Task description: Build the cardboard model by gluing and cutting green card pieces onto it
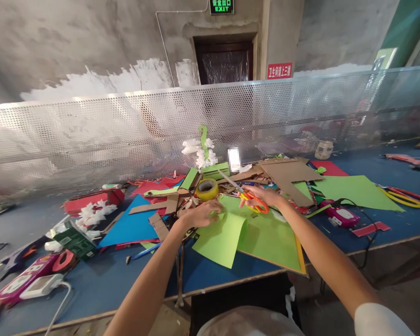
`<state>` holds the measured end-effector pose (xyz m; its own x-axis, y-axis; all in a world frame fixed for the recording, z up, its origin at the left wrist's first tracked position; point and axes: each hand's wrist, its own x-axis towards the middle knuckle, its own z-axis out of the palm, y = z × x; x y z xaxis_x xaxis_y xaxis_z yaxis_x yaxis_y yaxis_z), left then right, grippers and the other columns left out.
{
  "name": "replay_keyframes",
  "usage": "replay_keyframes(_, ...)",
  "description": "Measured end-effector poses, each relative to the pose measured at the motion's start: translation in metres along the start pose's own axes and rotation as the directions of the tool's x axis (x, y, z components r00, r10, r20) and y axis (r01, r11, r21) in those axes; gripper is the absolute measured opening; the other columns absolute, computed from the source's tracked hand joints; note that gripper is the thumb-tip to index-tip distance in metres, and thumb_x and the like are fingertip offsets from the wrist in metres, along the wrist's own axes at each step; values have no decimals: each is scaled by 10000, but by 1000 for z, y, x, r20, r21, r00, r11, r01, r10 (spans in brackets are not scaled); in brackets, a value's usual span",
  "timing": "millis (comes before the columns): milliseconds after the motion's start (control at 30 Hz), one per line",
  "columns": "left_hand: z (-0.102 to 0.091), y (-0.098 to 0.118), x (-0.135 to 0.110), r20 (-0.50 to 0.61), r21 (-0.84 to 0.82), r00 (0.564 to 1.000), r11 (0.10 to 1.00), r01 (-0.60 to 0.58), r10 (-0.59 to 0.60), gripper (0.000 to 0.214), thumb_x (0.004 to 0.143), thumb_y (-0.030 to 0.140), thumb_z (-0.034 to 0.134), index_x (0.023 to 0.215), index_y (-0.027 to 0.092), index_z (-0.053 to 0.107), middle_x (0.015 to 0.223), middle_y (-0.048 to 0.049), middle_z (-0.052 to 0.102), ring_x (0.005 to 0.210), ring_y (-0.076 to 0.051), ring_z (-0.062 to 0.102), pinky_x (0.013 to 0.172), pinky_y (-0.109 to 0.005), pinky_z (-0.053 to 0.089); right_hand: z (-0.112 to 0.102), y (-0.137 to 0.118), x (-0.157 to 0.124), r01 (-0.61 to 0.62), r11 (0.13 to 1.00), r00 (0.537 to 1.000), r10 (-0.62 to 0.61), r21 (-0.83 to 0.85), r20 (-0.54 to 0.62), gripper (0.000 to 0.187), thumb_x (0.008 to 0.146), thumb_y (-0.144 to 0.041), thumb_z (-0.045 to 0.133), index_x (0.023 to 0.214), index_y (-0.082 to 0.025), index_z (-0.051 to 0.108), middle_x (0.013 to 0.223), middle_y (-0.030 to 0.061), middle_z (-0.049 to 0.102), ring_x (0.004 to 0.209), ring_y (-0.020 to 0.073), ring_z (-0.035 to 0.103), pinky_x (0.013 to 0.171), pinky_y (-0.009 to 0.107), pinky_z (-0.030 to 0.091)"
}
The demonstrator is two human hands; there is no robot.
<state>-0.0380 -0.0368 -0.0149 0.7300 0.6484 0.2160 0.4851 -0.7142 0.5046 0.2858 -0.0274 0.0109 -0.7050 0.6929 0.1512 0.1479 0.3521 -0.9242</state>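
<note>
My right hand (262, 195) is closed round the orange and yellow handles of a pair of scissors (233, 183), whose blades point up and to the left. My left hand (203, 213) pinches the upper left edge of a light green sheet of paper (219, 238), which curls up toward me. Beneath it, a larger green sheet on cardboard (273, 245) reaches the table's front edge. Just beyond my left hand lies a roll of yellow tape (207, 189). My left fingertips are partly hidden by the paper.
Cardboard pieces (287, 175) and coloured scraps are heaped behind my hands. A blue sheet (128, 224) and a green box (73, 240) lie left. On the right are a purple power strip (339, 214) and more scissors (404, 196). A perforated metal screen (126, 135) borders the back.
</note>
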Motion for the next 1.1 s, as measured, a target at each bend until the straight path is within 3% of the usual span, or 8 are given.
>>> replay_keyframes(200, -3, -1, 0, -36, -27, 999, 1000, -10, 9, 85, 836, 326, 700, 831, 241, 699, 950, -98, 717, 835, -254, 655, 788, -345, 515, -1, -7, -5, -62, 998, 973, 67, -28, 220, 588, 796, -425, 876, 1212, -196, 530, 1123, 92, 768, 683, 108, 697, 685, 266, 575)
replay_keyframes(367, -13, 16, -3, 89, -160, 994, 986, -45, 60, 121, 884, 355, 689, 850, 241, 707, 1105, -127, 745, 1108, -309, 682, 968, -399, 518, 7, -10, -5, -113, 984, 943, 151, -141, 297, 676, 761, -362, 894, 1301, -211, 516, 1104, 82, 751, 629, 106, 650, 604, 248, 497)
replay_keyframes(500, -15, 25, -5, 196, -165, 980, 986, -4, 37, 134, 839, 384, 765, 828, 252, 742, 1023, -102, 764, 1035, -309, 708, 899, -380, 534, 24, -13, -1, -26, 872, 967, 146, -489, 208, 668, 726, -174, 867, 1321, -252, 574, 1032, 55, 745, 692, 155, 625, 577, 249, 402)
replay_keyframes(633, -15, 27, -8, 118, -154, 991, 984, 86, -68, 171, 801, 417, 803, 804, 256, 744, 903, -58, 735, 766, -234, 669, 724, -309, 505, 37, -14, 4, 41, 719, 985, 87, -694, 149, 550, 798, -31, 647, 1293, -270, 624, 877, 27, 692, 668, 169, 561, 585, 258, 313)
replay_keyframes(767, -22, 30, -10, 7, -327, 1000, 945, 10, -8, 307, 793, 460, 815, 678, 222, 659, 704, -34, 594, 642, -196, 545, 631, -305, 454, 41, -14, 7, 111, 723, 994, -86, -682, 71, 510, 830, -51, 585, 1301, -245, 597, 902, 24, 660, 696, 164, 527, 634, 254, 328)
replay_keyframes(933, -35, 34, -19, -145, -589, 989, 806, -60, -33, 430, 704, 560, 842, 642, 214, 595, 766, -61, 558, 729, -223, 539, 717, -364, 476, 37, -12, 6, 86, 754, 956, -246, -651, -159, 300, 957, -248, 569, 1256, -248, 569, 881, 7, 641, 702, 163, 525, 663, 256, 363)
replay_keyframes(1000, -42, 37, -24, -127, -622, 991, 782, -41, -49, 465, 657, 589, 843, 620, 216, 568, 745, -62, 541, 712, -226, 524, 698, -370, 471, 34, -11, 5, 84, 751, 932, -292, -655, -215, 244, 968, -297, 576, 1208, -252, 583, 896, 18, 655, 718, 172, 548, 673, 265, 374)
replay_keyframes(1100, -51, 41, -25, -24, -534, 999, 845, 7, -24, 420, 686, 503, 818, 600, 220, 520, 709, -46, 504, 688, -212, 466, 691, -364, 455, 30, -13, 2, 102, 772, 918, -316, -628, -239, 228, 958, -346, 624, 1167, -260, 592, 941, 31, 687, 724, 174, 570, 693, 275, 404)
